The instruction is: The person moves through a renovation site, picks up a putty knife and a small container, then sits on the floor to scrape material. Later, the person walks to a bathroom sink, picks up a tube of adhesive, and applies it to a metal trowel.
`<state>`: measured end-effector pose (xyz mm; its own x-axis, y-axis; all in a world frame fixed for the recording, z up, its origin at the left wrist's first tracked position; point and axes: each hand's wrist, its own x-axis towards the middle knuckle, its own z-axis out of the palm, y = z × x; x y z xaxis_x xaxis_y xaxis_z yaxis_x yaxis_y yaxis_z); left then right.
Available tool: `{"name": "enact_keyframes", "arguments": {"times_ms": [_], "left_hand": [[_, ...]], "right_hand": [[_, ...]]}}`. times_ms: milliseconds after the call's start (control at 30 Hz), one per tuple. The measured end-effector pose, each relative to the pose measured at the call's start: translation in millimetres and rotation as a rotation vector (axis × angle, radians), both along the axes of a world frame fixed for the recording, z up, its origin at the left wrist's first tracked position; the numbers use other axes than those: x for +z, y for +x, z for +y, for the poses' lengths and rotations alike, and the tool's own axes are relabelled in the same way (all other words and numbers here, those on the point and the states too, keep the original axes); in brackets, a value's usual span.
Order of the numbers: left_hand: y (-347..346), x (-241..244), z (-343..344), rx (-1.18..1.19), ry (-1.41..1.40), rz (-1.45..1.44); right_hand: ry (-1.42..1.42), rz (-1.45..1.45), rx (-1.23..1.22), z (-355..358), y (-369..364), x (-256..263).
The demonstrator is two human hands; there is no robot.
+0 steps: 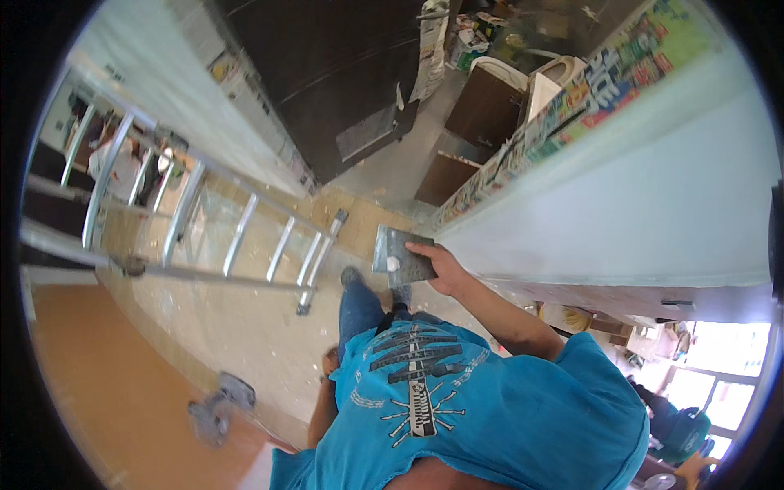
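My right hand [446, 264] holds two flat, thin metal filling blades, thumb on top. The darker metal blade [413, 266] overlaps a paler metal blade [380, 250] and carries a small white dab, apparently filler. Both are in front of my body, near the end of the pale wall [612, 214]. My left hand [331, 362] hangs low beside my hip, partly hidden by my blue T-shirt [490, 404]. Whether its fingers hold anything does not show.
An aluminium ladder [242, 236] stands ahead to my left on the debris-specked floor [245, 324]. Beyond it is another person [116, 165]. A dark door [331, 67], newspaper masking [551, 128] and a brown cabinet [487, 107] lie ahead. A grey object [220, 407] is at left.
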<state>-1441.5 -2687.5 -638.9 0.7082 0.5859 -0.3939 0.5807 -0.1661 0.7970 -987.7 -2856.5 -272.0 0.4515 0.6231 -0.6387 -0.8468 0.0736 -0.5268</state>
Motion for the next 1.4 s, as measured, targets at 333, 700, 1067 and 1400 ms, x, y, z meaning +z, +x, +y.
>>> {"name": "enact_keyframes", "arguments": {"times_ms": [333,700,1067,1400], "left_hand": [[142,-3,221,-0.419,0.136,0.346],[611,192,359,-0.542,0.290,-0.279],[912,456,217,-0.960,0.596,-0.684],[1010,329,143,-1.125,0.145,-0.358]], "right_hand": [[0.159,-0.040,-0.232,137,86,-4],[0.125,-0.054,-0.470,182,173,33],[0.169,-0.185,-0.829,125,294,41],[0.043,-0.173,-1.152,66,349,24]]}}
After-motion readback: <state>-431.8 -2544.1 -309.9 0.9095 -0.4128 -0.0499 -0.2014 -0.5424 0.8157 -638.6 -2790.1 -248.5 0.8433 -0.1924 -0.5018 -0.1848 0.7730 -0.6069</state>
